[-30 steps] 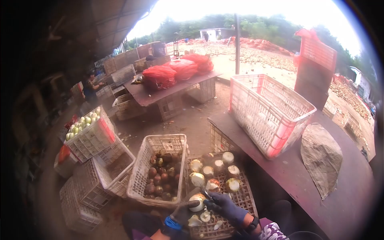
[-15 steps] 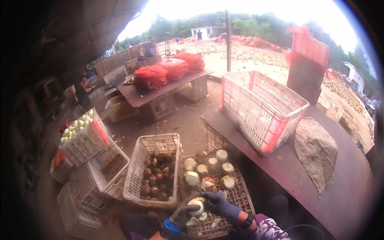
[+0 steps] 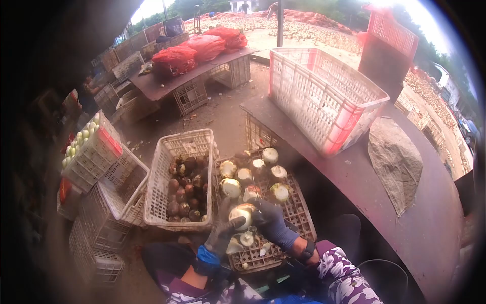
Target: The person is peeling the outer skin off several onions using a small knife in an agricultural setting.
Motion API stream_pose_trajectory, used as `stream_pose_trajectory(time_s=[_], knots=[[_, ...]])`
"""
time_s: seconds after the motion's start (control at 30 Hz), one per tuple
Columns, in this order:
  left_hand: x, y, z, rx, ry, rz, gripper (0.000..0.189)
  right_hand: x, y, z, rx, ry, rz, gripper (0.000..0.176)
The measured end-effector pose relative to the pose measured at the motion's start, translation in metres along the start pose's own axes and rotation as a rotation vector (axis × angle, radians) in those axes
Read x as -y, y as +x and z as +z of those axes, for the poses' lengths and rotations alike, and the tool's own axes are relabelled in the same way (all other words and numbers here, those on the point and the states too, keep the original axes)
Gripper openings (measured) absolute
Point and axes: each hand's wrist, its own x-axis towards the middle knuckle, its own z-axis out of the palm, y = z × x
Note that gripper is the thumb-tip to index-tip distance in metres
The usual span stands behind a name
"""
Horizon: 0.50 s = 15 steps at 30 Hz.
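While the left hand (image 3: pixel 220 234) grips a pale onion (image 3: pixel 244 213), the right hand (image 3: pixel 271 222) curls alongside, its grasp unclear.

1 head-worn camera looks forward and down, its wide, rounded view darkening toward the edges. The dark-gloved left hand (image 3: pixel 221 230) and dark-gloved right hand (image 3: pixel 271 222) are near, at lower centre; the bulging red mesh sacks (image 3: pixel 205 46) lie farther off, at upper left.
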Motion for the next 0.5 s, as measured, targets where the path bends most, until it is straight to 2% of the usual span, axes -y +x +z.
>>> stream_pose_trajectory(time_s=[0.07,0.1,0.23,0.33,0.43,0.5], knots=[[0.009,0.004,0.005,-0.053,0.071,0.117,0.067,0.003,0.003,-0.001,-0.039,-0.080,0.037,0.035],[0.005,0.002,0.015,-0.078,0.036,0.119,0.068,0.001,0.003,0.001,-0.096,-0.072,0.033,0.037],[0.021,0.010,0.019,-0.200,0.250,0.258,0.072,-0.001,0.005,0.002,-0.055,-0.242,-0.028,0.046],[0.008,0.012,0.028,-0.229,0.238,0.288,0.071,-0.002,0.005,0.008,-0.063,-0.224,-0.108,0.049],[0.007,0.017,0.016,-0.227,0.462,0.335,0.071,0.001,0.004,0.001,-0.013,-0.155,-0.099,0.051],[0.010,0.020,0.011,-0.230,0.506,0.375,0.070,-0.001,0.004,-0.001,-0.039,-0.148,-0.136,0.048]])
